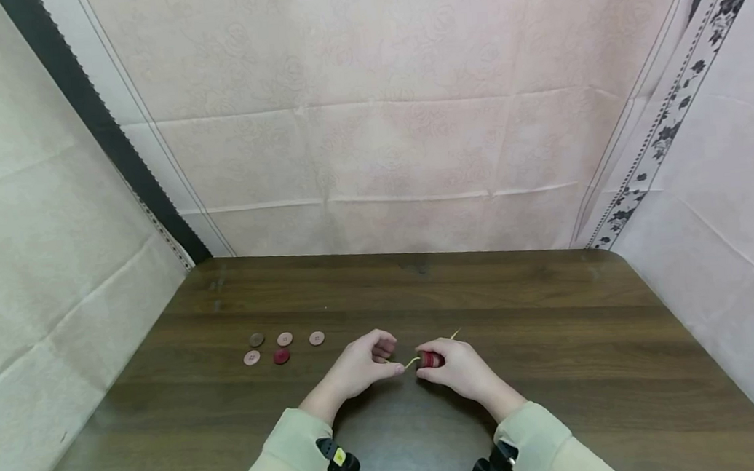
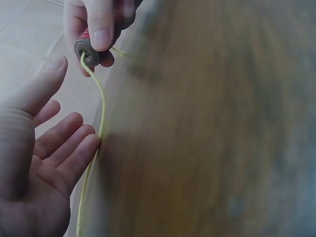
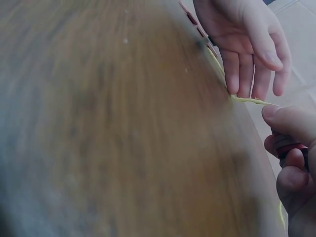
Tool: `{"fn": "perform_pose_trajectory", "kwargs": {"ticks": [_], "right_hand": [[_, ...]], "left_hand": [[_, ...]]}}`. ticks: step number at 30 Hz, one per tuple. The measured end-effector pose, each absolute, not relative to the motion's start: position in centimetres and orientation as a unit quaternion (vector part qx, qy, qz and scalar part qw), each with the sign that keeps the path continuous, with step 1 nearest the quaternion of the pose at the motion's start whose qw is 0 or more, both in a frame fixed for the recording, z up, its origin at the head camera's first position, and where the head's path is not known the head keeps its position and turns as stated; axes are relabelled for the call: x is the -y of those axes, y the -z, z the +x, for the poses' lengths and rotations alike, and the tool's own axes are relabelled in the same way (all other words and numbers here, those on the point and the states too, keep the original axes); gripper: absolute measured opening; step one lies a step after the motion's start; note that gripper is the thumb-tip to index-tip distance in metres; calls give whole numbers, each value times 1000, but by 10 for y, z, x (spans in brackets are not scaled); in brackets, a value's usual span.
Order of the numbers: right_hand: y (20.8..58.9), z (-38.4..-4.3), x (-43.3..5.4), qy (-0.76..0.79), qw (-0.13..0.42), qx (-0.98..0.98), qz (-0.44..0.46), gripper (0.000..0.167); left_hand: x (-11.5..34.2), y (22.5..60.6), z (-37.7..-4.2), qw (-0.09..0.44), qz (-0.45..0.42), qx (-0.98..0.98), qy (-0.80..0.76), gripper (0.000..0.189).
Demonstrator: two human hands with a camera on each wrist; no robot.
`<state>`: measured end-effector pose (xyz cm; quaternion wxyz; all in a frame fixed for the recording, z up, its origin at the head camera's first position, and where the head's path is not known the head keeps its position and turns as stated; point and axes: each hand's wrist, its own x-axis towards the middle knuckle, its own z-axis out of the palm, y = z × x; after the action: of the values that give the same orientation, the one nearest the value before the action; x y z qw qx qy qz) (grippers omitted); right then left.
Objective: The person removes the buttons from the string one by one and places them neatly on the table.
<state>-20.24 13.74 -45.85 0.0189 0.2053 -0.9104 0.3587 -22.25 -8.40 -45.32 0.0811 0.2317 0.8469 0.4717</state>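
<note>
My right hand [image 1: 455,367] pinches a small stack of red and brown buttons [image 1: 432,359] between thumb and fingers. A yellow string [image 2: 102,108] comes out through a hole in the brown end button [image 2: 88,53]. From there it hangs in a loose curve past my left hand [image 1: 369,356]. The left thumb and fingers are apart and slightly bent, and the string runs by the fingertips; whether they touch it I cannot tell. Another end of the string sticks out behind the right hand in the head view.
Several loose buttons lie to the left on the wooden table [image 1: 555,340]: a brown button [image 1: 256,339], a dark red button [image 1: 282,356] and pale pink ones such as this pink button [image 1: 316,338]. Pale cloth [image 1: 371,155] hangs behind the table and at both sides.
</note>
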Motion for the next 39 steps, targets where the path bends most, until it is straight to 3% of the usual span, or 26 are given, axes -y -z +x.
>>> {"fn": "perform_pose_trajectory", "kwargs": {"ticks": [26, 39], "right_hand": [[457, -200, -137, -381, -10, 907, 177, 27], [457, -200, -137, -386, -22, 906, 170, 29]], "left_hand": [[58, 456, -216, 97, 239, -830, -494, 22], [53, 458, -217, 94, 238, -838, -482, 21]]}}
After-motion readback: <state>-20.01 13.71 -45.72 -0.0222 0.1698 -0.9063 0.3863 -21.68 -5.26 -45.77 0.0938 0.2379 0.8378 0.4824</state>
